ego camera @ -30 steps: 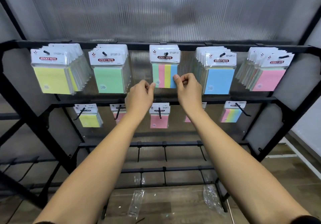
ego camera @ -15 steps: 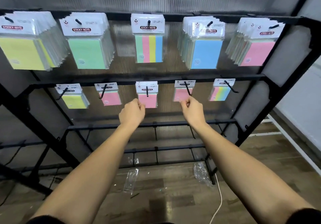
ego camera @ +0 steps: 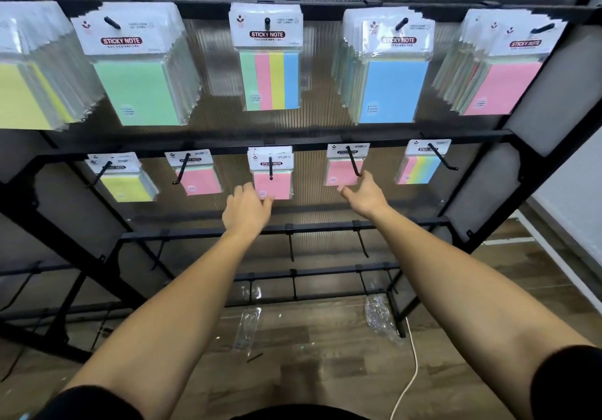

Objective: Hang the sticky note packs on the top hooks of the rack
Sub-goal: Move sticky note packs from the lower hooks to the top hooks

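Black metal display rack [ego camera: 325, 134] with rows of hooks, seen from above the forearms. Along the top row, thick bundles of sticky note packs: green [ego camera: 136, 90], striped multicolour [ego camera: 269, 75], blue [ego camera: 392, 88], pink [ego camera: 501, 85]. On the second row, smaller leftovers, apparently waiting to go up. Left hand [ego camera: 246, 209] reaching to the centre pink pack [ego camera: 272, 185], fingers lightly curled at its lower left corner, touching but not clearly gripping. Right hand [ego camera: 365, 193] spread wide, palm open, holding nothing, just beside the pink pack on the right hook [ego camera: 342, 172], likely poised to slide it off. Crumpled plastic wrappers [ego camera: 379, 317] on the wooden floor below.
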### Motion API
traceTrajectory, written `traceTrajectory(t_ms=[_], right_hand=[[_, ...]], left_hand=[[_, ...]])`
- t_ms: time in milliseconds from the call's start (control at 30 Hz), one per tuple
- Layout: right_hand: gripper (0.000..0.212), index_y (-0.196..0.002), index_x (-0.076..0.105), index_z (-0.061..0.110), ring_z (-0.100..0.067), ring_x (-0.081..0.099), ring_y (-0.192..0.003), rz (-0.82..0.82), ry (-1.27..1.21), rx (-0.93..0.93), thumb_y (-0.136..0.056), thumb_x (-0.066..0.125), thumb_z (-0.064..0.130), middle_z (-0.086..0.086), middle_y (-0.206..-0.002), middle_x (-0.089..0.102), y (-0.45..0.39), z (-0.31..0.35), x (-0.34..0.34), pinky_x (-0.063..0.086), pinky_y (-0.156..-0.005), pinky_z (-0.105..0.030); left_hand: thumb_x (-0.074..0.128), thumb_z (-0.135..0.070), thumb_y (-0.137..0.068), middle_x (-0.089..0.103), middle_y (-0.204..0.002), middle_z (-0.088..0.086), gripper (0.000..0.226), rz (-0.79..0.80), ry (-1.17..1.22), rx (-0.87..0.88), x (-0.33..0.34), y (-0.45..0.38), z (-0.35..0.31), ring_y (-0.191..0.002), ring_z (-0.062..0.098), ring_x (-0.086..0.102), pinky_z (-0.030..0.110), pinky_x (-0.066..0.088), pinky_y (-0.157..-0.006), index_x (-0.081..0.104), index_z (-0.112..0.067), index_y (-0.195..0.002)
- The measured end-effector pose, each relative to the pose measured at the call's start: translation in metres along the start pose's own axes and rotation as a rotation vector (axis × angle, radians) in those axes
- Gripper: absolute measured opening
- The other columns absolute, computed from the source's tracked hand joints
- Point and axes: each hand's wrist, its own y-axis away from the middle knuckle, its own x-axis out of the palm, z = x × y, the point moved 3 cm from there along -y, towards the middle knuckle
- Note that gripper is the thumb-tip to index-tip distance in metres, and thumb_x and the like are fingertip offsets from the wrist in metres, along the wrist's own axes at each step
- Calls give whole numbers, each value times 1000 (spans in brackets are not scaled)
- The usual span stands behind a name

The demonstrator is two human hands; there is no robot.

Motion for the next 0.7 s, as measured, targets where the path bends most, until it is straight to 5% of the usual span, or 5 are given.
traceTrajectory(t_ms=[233,400,567,700], right_hand=[[58,-141,40,5,-27,52,-123,10,-34,18,-95,66,30,-9,-135,53,-10,-6,9,42,-97,-34],[33,-95,45,23,-31,66,-100,-30,-233,41,-84,75,32,-11,-108,64,-21,-16,14,55,-91,-52],[38,-103,44,17,-21,65,-75,-14,-411,72,-86,77,27,-12,-99,68,-15,-17,13,51,-66,-34],[35,-72,44,16,-36,63,-79,-68,-282,14,-93,66,32,-7,-77,64,-7,-18,11,48,-74,-38]], left_hand=[[56,-46,-95,67,-104,9,36,0,74,-26,3,-1,-1,-94,31,62,39,51,-74,56,-11,-103],[59,-46,-93,66,-97,8,35,11,183,-41,2,4,-4,-90,33,62,39,49,-74,53,-12,-98],[63,-42,-93,66,-91,2,34,4,279,-26,-3,13,-6,-85,24,59,34,43,-70,49,-13,-104],[58,-44,-95,67,-81,6,35,12,248,-4,-4,20,-7,-80,28,61,35,43,-66,55,-12,-82]])
